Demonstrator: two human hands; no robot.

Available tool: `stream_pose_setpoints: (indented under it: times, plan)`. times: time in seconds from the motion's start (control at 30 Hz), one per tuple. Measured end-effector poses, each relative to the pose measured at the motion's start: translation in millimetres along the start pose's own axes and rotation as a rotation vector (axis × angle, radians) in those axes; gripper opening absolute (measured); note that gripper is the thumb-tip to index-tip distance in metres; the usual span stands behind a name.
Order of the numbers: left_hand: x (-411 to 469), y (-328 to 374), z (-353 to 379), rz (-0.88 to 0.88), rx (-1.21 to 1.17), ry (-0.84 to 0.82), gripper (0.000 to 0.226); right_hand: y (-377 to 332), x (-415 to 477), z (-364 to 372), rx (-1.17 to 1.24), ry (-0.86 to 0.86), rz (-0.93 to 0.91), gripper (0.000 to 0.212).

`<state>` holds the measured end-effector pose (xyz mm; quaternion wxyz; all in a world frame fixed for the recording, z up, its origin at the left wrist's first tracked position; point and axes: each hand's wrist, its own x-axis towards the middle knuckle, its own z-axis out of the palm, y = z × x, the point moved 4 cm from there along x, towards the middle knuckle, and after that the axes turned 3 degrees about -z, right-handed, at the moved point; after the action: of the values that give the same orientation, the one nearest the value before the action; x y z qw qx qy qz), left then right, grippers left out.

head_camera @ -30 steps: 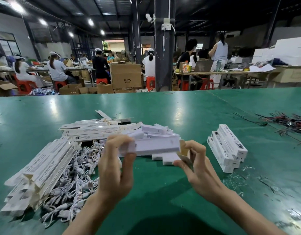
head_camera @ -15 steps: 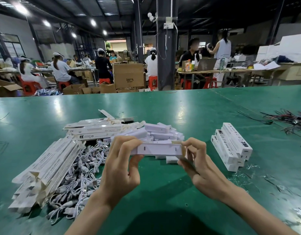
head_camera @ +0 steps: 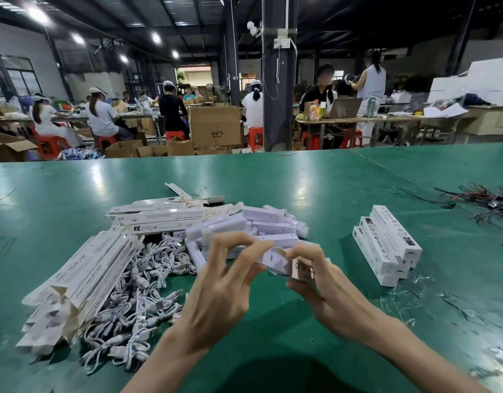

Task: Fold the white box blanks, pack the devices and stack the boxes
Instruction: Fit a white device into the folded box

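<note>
The left hand's (head_camera: 224,282) fingertips (head_camera: 260,245) pinch the far part of a slim white cardboard box (head_camera: 275,258), thumb beneath it. The right hand's (head_camera: 329,287) fingers (head_camera: 307,250) curl round its near end, over the printed CE face. A second ago that end stood open, showing a brown inner flap. Now no brown shows and the box has swung from crosswise to point towards the person, so the flap seems tucked in and this box looks closed and ready to stack.

The stack of finished white boxes (head_camera: 386,245) lies to the right on the green table (head_camera: 329,188). Behind the hands sits the pile of white plastic devices (head_camera: 258,222). To the left are a heap of white cables (head_camera: 142,287) and the flat white box blanks (head_camera: 83,276), many not yet folded.
</note>
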<state>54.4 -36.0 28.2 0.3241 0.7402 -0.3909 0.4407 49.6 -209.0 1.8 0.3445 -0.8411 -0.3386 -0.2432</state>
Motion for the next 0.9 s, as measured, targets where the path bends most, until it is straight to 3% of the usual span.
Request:
stream_pose_setpoints:
  times: [0.33, 0.5, 0.7, 0.9]
  plan:
    - [-10, 16, 7, -0.026, -0.122, 0.208, 0.031, -7, 2, 0, 0.069, 0.066, 0.0, 0.062]
    - [-6, 13, 9, -0.129, -0.118, 0.1, 0.03, -9, 0, -1, 0.062, 0.059, 0.012, 0.058]
    - [-8, 14, 7, -0.105, -0.091, 0.181, 0.017, -10, 1, 0, 0.074, 0.071, 0.012, 0.056]
    - [-11, 19, 17, -0.028, 0.047, 0.035, 0.014, -14, 0, 1, 0.137, 0.123, -0.011, 0.06]
